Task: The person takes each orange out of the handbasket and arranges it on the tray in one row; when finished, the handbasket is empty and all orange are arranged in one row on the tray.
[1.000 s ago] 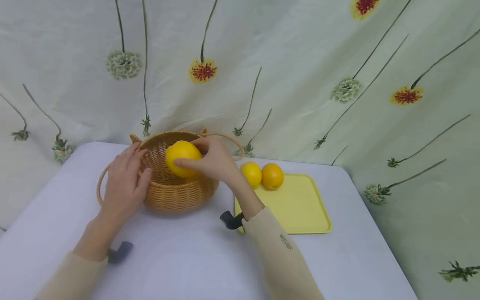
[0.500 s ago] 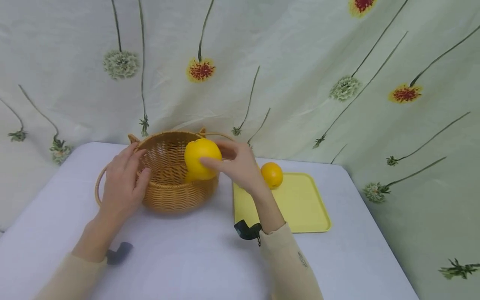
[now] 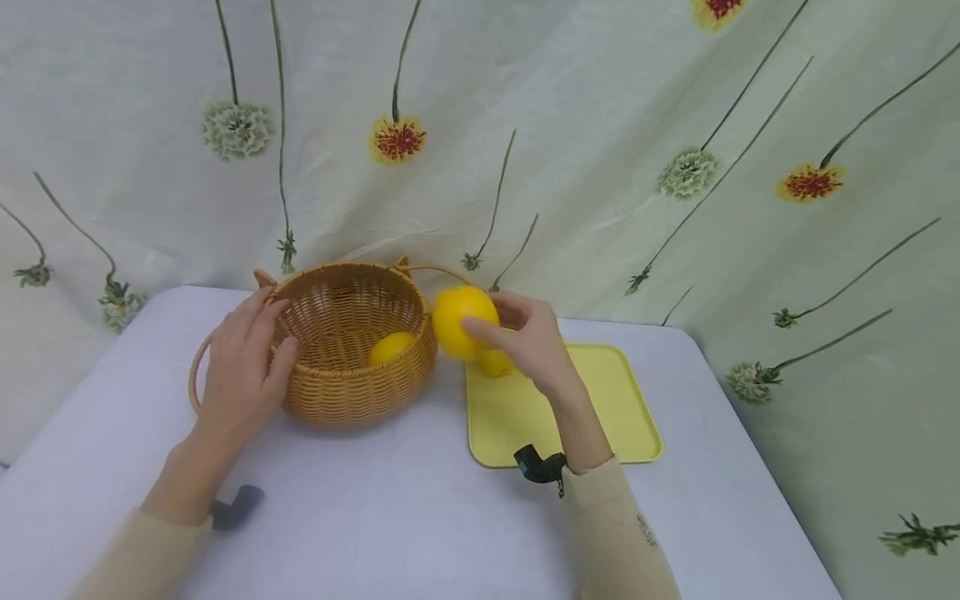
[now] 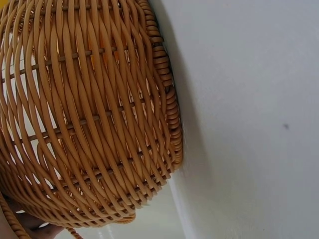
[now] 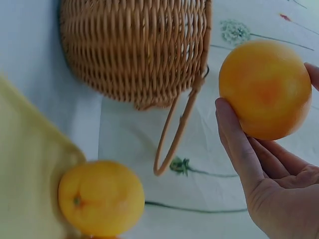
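My right hand [image 3: 528, 337] holds a round yellow-toned orange [image 3: 457, 323] between thumb and fingers, raised just right of the wicker basket [image 3: 352, 396]. In the right wrist view this orange [image 5: 266, 89] shows a reddish patch on its skin. My left hand [image 3: 243, 358] grips the basket's left rim beside the handle; in the left wrist view its fingers [image 4: 45, 231] show only at the lower corner. Inside the basket lies another yellow fruit [image 3: 392, 346], partly behind the front wall. On the yellow tray [image 3: 502, 425] sits a yellow citrus fruit [image 3: 495, 362], partly covered by the held orange.
The tray stands right of the basket on a white-covered table [image 3: 360, 517]. A basket handle [image 5: 172, 134] juts out on the side facing the tray. A flower-printed cloth [image 3: 600, 150] hangs directly behind the table.
My right hand has lifted the orange from inside the basket and carried it right, past the rim to the tray's near-basket corner. The left hand has stayed at the rim.
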The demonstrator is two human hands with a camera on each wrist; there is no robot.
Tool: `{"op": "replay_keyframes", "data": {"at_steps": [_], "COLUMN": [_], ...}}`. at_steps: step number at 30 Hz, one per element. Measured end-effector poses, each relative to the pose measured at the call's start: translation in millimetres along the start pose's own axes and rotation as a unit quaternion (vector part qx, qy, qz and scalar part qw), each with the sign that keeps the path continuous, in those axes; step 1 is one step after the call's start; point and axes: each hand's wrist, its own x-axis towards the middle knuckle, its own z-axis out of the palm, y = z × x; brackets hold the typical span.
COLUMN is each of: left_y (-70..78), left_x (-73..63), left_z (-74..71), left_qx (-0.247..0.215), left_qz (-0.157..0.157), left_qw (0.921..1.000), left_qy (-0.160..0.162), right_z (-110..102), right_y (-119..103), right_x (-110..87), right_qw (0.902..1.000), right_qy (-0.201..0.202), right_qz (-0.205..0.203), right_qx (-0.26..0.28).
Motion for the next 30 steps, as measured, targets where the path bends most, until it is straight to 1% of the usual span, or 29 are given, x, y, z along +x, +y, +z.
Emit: {"op": "replay_keyframes", "data": {"at_steps": [4,8,15,20,25,30], "left_y": [1.4,1.7,1.5,2.2,1.3,1.5], "left_x": [-0.7,-0.3,0.9,2.4,-0.4,0.3], "left_z": [-1.6,-0.6,-0.3,-1.1,0.0,-1.5], "left_qx": [0.002,-0.002,0.0,0.0,0.002,0.004], "left_qz": [-0.004,-0.004,-0.003,-0.001,-0.003,0.0], "left_qw": [1.0,1.0,1.0,1.0,1.0,1.0], "left_qy": [-0.004,-0.002,0.007,0.003,0.002,0.001], "right_z": [-16,-34,-56,-69,-78,-89], "right_y": [11,21,30,35,43,47], "right_x": [-2.2,-5.4,-4.5,-5.4,-5.2,-7.0], "right_qw": [0.9997,0.9986,0.9951,0.9899,0.9853,0.9768], "right_qy": [0.017,0.042,0.082,0.116,0.136,0.182], "right_qz": [0.013,0.033,0.054,0.074,0.094,0.102], "right_qx": [0.006,-0.001,-0.016,-0.035,-0.044,-0.049]}}
